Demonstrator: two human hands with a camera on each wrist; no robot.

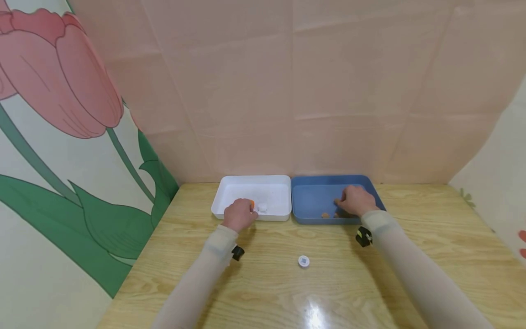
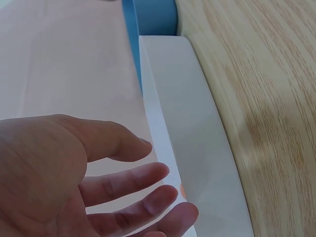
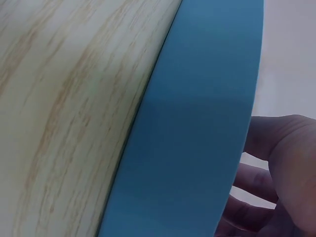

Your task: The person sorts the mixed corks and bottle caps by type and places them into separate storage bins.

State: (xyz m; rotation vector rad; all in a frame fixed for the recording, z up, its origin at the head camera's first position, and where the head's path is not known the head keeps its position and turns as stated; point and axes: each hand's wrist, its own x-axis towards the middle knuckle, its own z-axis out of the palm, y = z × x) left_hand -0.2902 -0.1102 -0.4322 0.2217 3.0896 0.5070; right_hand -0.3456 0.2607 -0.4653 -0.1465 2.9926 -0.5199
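Note:
My left hand [image 1: 239, 214] reaches over the front rim of the white tray [image 1: 277, 183]. In the left wrist view its thumb and fingers are loosely bent and apart, with nothing between them. A small orange thing [image 1: 252, 204] shows beside those fingers, and a whitish, partly clear piece [image 1: 262, 209] lies to their right in the tray. My right hand [image 1: 356, 200] reaches down into the blue tray [image 1: 312, 183]. At its fingertips is a small brown piece [image 1: 337, 201]; whether they pinch it cannot be told. The tray wall hides these fingertips in the right wrist view. Another brown piece [image 1: 325, 215] lies nearby.
Both trays stand side by side on a wood-grain table [image 1: 263, 283], against a pinkish-beige sheet [image 1: 287, 91]. A small round white disc [image 1: 303, 261] with a grey square mark lies in front of them. Black wrist cameras hang below both wrists.

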